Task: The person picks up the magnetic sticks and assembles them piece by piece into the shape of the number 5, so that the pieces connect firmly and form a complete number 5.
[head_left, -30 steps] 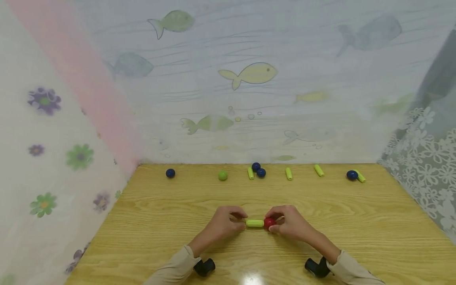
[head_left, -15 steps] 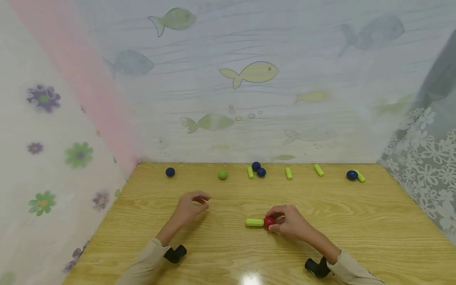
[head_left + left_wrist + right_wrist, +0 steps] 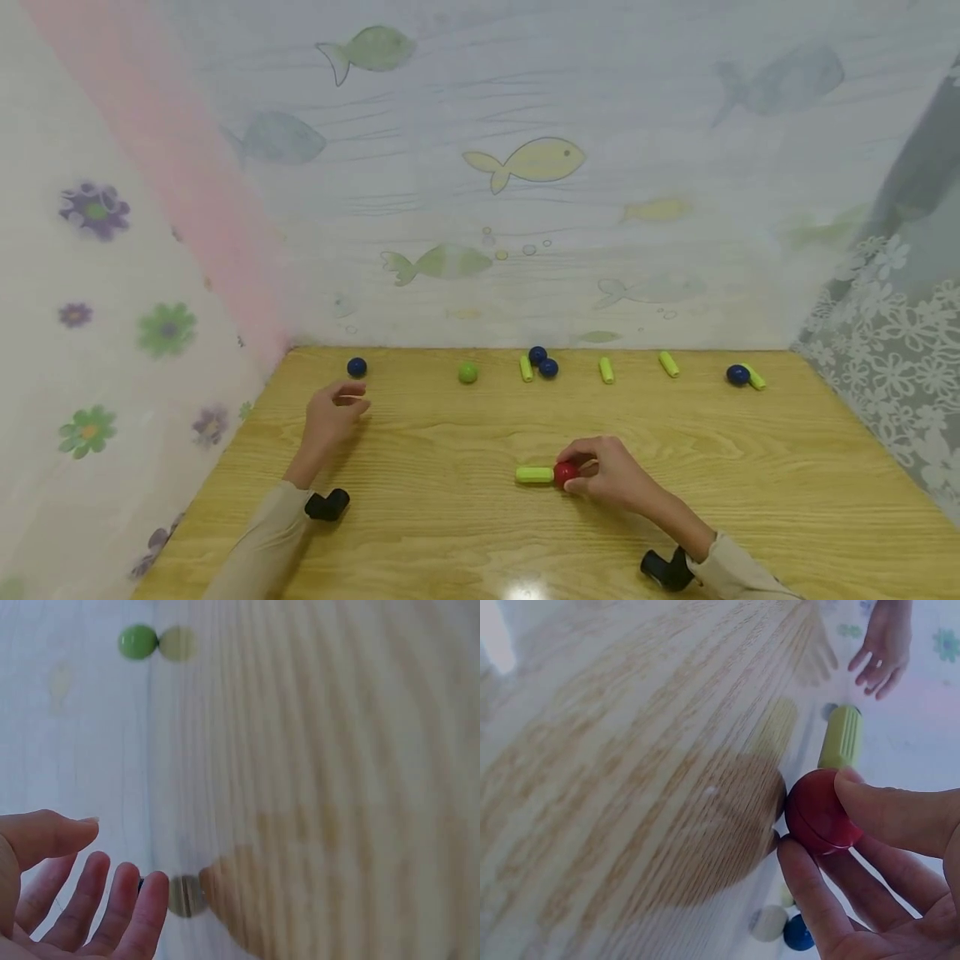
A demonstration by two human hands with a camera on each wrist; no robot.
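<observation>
The red ball [image 3: 564, 476], touching a lime-green stick [image 3: 533, 475] on the glossy wood-grain surface [image 3: 450, 533], is pinched in the fingers of the right hand [image 3: 613, 471]; a light, still grip should keep both aligned. The left hand [image 3: 328, 418], thumb and fingers parted, empty, is near a blue ball [image 3: 357, 367], best taken from both sides. Behind: a fish-patterned backdrop [image 3: 540, 92].

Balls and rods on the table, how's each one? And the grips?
Red ball: pinched by right grip
Near yellow-green rod: end against red ball
Left grip: relaxed, empty
Left blue ball: unheld
Other three blue balls: unheld
Green ball: unheld
Four far rods: lying unheld
</observation>
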